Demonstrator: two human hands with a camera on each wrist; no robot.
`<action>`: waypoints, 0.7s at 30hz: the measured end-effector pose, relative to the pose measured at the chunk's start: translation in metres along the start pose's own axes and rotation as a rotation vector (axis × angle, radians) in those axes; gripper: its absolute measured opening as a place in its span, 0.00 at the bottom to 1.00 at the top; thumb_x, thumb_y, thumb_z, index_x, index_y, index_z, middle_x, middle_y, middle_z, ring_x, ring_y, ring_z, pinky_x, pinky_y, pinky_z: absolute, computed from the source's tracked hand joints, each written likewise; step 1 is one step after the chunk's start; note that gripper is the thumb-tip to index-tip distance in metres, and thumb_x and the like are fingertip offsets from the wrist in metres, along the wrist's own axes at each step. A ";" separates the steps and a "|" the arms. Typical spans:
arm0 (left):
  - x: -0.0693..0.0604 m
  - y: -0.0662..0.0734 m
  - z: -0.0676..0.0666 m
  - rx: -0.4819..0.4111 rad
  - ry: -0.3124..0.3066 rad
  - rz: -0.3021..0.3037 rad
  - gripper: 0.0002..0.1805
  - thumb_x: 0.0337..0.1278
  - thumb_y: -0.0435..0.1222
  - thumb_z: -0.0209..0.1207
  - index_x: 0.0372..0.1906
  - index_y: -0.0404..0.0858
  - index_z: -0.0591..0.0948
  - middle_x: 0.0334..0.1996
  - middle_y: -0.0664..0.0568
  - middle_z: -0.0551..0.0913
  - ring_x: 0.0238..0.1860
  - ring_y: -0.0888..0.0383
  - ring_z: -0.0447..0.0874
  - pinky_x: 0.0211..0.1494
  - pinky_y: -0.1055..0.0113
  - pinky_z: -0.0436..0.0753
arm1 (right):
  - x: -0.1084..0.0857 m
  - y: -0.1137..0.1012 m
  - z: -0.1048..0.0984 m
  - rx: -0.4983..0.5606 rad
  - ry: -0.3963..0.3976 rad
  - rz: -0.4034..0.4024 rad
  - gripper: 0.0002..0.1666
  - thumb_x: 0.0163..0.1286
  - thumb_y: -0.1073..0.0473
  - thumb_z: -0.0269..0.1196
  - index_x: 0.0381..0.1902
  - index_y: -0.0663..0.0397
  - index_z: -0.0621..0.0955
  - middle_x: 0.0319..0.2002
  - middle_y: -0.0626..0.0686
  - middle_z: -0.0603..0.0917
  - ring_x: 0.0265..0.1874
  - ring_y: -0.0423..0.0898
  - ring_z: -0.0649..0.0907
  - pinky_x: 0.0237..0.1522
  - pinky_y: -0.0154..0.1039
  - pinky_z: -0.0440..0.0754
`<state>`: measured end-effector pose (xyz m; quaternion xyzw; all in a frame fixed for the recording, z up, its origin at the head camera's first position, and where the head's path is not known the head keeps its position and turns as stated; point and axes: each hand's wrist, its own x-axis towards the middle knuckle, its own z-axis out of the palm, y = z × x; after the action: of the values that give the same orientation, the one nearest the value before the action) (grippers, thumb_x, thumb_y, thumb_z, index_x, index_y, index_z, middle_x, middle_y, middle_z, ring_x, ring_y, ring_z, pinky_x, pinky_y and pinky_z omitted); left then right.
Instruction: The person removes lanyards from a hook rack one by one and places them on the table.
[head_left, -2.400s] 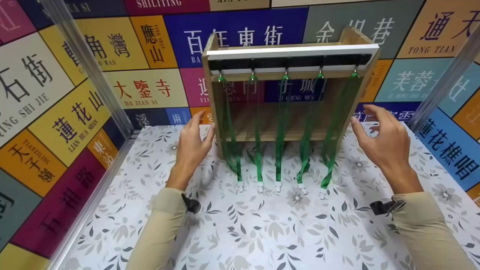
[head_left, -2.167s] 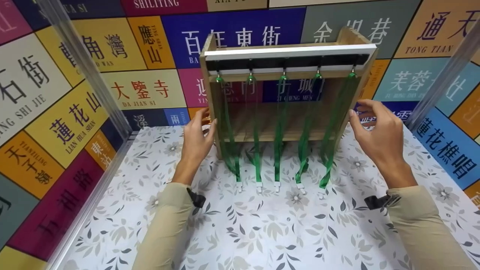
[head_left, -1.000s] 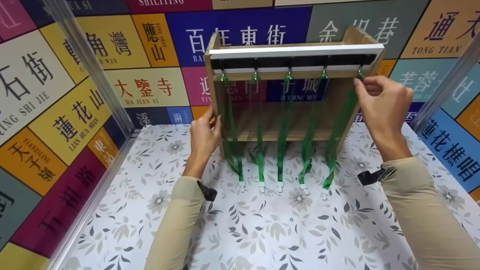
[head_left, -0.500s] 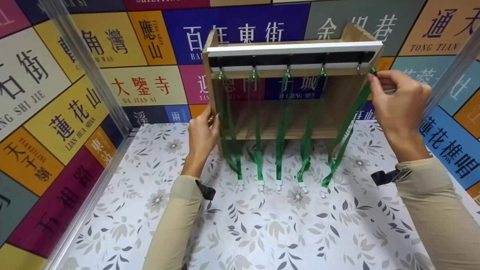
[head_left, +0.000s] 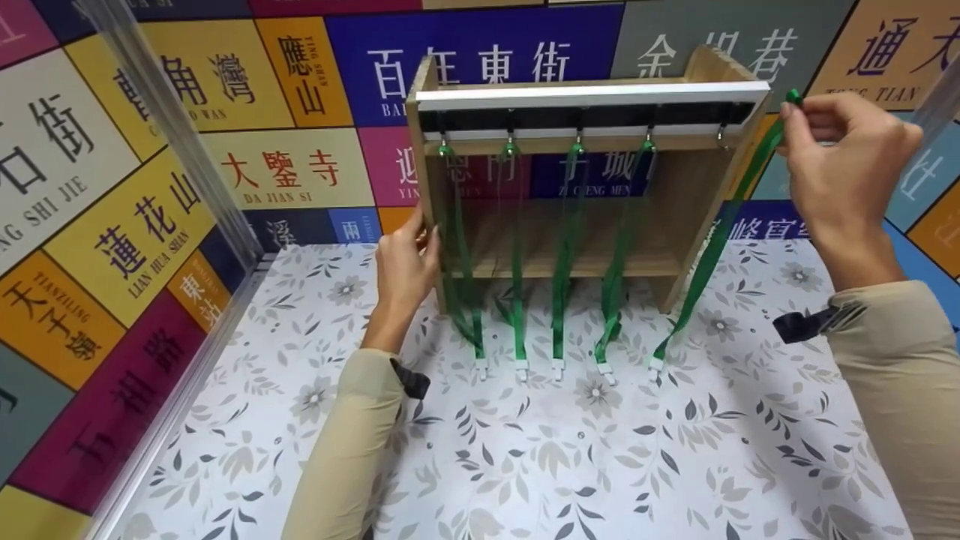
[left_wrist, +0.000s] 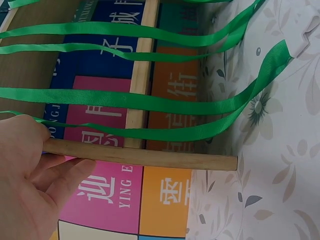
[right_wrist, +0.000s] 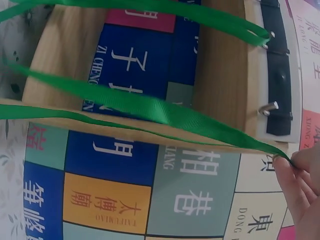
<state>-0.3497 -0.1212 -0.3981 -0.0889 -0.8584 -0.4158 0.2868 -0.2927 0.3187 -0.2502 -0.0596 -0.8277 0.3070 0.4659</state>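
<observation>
In the head view my right hand point(head_left: 851, 161) pinches the top loop of a green lanyard point(head_left: 709, 255), up and to the right of a wooden rack point(head_left: 431, 217). The lanyard slants down to its white clip point(head_left: 656, 366), at the tabletop. The rack's rightmost hook point(head_left: 721, 136) carries nothing; the right wrist view shows this bare metal hook point(right_wrist: 268, 108) on a black strip. My left hand point(head_left: 403, 277) grips the rack's left side panel, thumb and fingers on opposite faces in the left wrist view. Several other green lanyards point(head_left: 559, 292) hang from the remaining hooks.
A white tabletop point(head_left: 525, 465) with a leaf pattern lies under the rack. Behind stands a wall point(head_left: 292, 172) of coloured panels with Chinese lettering. A clear edge post point(head_left: 176, 135) rises at the left.
My right hand has come to the rack's right hook, taken the lanyard off and drawn it up and right. The left hand has moved in and taken hold of the side panel.
</observation>
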 end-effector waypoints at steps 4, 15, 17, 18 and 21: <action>0.000 0.002 0.001 0.006 0.001 0.006 0.21 0.79 0.36 0.62 0.71 0.40 0.83 0.59 0.41 0.91 0.58 0.46 0.93 0.58 0.57 0.92 | 0.001 0.001 -0.007 -0.023 -0.011 0.031 0.23 0.82 0.45 0.62 0.59 0.54 0.89 0.55 0.58 0.93 0.32 0.12 0.74 0.48 0.16 0.82; -0.001 0.000 0.002 -0.007 -0.004 0.003 0.23 0.78 0.36 0.63 0.73 0.43 0.82 0.61 0.43 0.90 0.60 0.46 0.92 0.60 0.56 0.92 | -0.023 0.012 -0.034 -0.081 -0.089 -0.017 0.25 0.81 0.44 0.63 0.58 0.58 0.89 0.52 0.64 0.92 0.33 0.12 0.70 0.52 0.16 0.71; -0.001 0.000 0.001 -0.012 -0.010 -0.008 0.24 0.78 0.36 0.63 0.74 0.43 0.80 0.62 0.43 0.90 0.61 0.46 0.92 0.60 0.56 0.92 | -0.029 0.014 -0.039 -0.046 -0.128 -0.029 0.24 0.80 0.45 0.65 0.57 0.60 0.89 0.50 0.64 0.93 0.32 0.11 0.72 0.49 0.12 0.71; -0.001 0.000 0.001 -0.015 -0.009 -0.011 0.24 0.78 0.36 0.63 0.75 0.43 0.80 0.62 0.43 0.90 0.61 0.46 0.92 0.60 0.56 0.92 | -0.031 0.015 -0.042 -0.015 -0.158 -0.024 0.24 0.79 0.45 0.66 0.57 0.61 0.89 0.46 0.58 0.94 0.31 0.12 0.75 0.48 0.10 0.71; 0.000 -0.001 0.001 -0.018 -0.003 -0.006 0.24 0.78 0.36 0.63 0.74 0.43 0.81 0.62 0.43 0.90 0.60 0.46 0.92 0.60 0.56 0.92 | -0.040 0.016 -0.048 0.088 -0.268 0.023 0.23 0.76 0.47 0.70 0.56 0.61 0.89 0.37 0.37 0.92 0.28 0.17 0.82 0.38 0.11 0.78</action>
<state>-0.3501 -0.1212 -0.3989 -0.0896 -0.8553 -0.4244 0.2834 -0.2349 0.3374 -0.2703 -0.0074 -0.8676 0.3535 0.3497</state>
